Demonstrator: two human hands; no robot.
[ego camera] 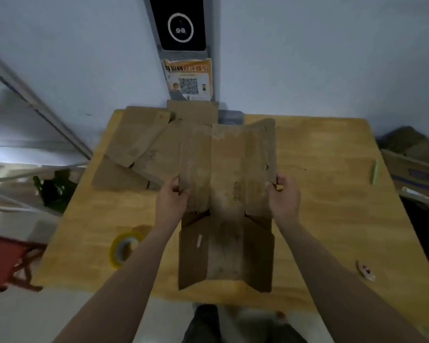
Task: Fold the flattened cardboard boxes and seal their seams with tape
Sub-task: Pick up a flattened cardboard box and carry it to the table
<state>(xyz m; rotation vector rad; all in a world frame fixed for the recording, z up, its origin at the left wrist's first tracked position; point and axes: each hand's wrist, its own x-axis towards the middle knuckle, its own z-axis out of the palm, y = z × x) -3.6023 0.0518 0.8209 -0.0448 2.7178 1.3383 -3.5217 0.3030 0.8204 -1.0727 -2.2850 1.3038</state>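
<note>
In the head view, a partly opened cardboard box (226, 184) is held over the middle of the wooden counter (332, 206), with its two long side panels raised and its middle panel low between them. The outer edge of the left panel is grasped in the grip of the left hand (170, 196), thumb and fingers curled round it. The outer edge of the right panel is pinched in the same way by the right hand (284, 196). The near flaps are spread close to the counter's near edge; the far end reaches toward the far edge by the wall.

A stack of flattened boxes (139, 144) is seen at the far left corner, partly overlapped by the held box. A tape roll (124, 248) lies near the left edge, just beside the left forearm. A broad stretch of bare wood is left between the box's right panel and a green pen (374, 172) near the right edge. A red stool (0, 258) stands off the counter's left side.
</note>
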